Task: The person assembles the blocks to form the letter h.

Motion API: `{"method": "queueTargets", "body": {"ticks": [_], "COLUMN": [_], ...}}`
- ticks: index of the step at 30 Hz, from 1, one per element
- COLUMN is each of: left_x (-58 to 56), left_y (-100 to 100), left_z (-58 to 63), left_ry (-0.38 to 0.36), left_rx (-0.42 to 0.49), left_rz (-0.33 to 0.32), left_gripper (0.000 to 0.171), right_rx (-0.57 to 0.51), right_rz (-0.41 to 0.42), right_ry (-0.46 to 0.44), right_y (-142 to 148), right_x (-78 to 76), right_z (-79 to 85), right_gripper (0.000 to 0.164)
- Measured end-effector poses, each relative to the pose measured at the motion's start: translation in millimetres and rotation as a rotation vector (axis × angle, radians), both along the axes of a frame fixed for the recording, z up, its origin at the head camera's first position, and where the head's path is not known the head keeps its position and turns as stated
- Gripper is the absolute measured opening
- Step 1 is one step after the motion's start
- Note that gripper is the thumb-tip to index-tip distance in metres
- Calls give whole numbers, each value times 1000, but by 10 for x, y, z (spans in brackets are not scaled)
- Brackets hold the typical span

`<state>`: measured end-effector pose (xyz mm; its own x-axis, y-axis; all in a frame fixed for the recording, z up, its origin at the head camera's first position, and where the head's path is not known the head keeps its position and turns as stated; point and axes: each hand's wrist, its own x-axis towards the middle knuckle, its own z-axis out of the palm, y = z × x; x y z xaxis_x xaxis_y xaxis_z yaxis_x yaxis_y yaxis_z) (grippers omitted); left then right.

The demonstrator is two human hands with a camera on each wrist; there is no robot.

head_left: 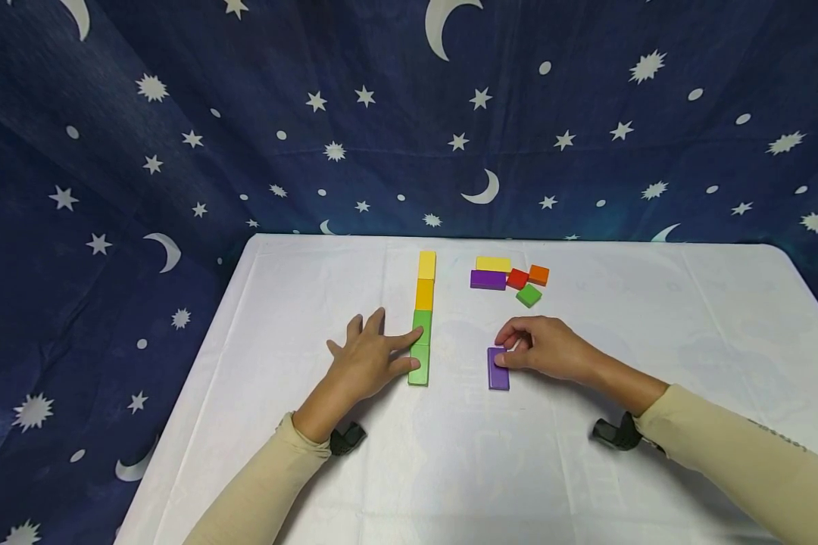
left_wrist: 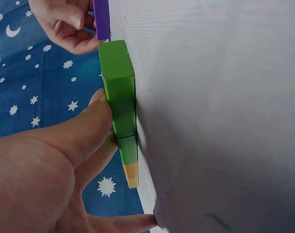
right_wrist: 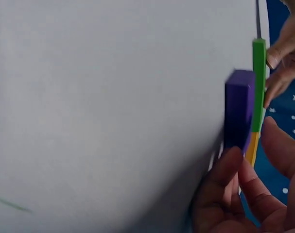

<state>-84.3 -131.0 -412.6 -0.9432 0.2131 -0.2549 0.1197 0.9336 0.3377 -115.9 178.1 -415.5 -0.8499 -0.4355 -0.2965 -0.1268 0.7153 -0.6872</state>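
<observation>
White worktop (head_left: 620, 303): one row, two green blocks (head_left: 419, 372) then two yellow blocks (head_left: 425, 294), running toward the far edge, touched by the left hand (head_left: 363, 365), fingers spread; one purple block (head_left: 497, 379), between row and right edge, right hand (head_left: 551, 348) at its far end, fingers curled, grip indeterminable; five assorted blocks (head_left: 517, 279), near far edge.

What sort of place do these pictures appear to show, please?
Possibly a tabletop recording setup, though the wider room isn't visible. A white-covered table has a dark blue star-and-moon cloth behind it, and small black devices are worn at both wrists.
</observation>
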Motion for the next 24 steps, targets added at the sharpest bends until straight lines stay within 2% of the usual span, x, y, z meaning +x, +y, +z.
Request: {"method": "queueTargets", "body": {"ticks": [4,7,10,14,16,19,24], "left_x": [1,4,5,1,0,-1,-1], "left_y": [1,0,2,3,3,3,3], "left_z": [-4,-2,3,3,0,-6,-17], "left_ry": [7,10,8,11,14,15,13], "left_rx": [-5,-6,-4,-6,-9,-9,-4], "left_rz": [-1,-3,-4,-4,-4,-4,-4], "left_gripper": [57,56,56,57,57,57,57], "right_rx": [-7,-14,-7,34,70,131,222], "right_rz": [-46,-87,-105,-81,-64,-46,-55], "right_ry": [8,72,185,359,401,393,313], "right_y": [9,22,35,41,35,10,-55], "right_x": [-105,-218,-342,-529,-621,-739,-875], "right_z": [52,114,169,176,157,127,88], "right_gripper": [29,27,27,24,24,26,28]}}
